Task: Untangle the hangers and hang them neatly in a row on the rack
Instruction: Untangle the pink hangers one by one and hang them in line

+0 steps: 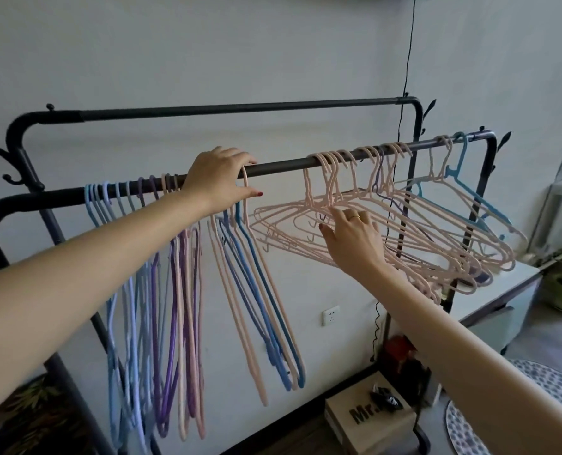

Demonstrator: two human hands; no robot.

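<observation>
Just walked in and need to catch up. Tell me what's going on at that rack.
A person is sorting hangers on the front rail. The left hand grips the hook of a pink hanger at the rail, beside the straight row hanging to its left. The right hand reaches into the pink tangle on the right, fingers at its necks. That bunch is still knotted and splayed sideways.
</observation>
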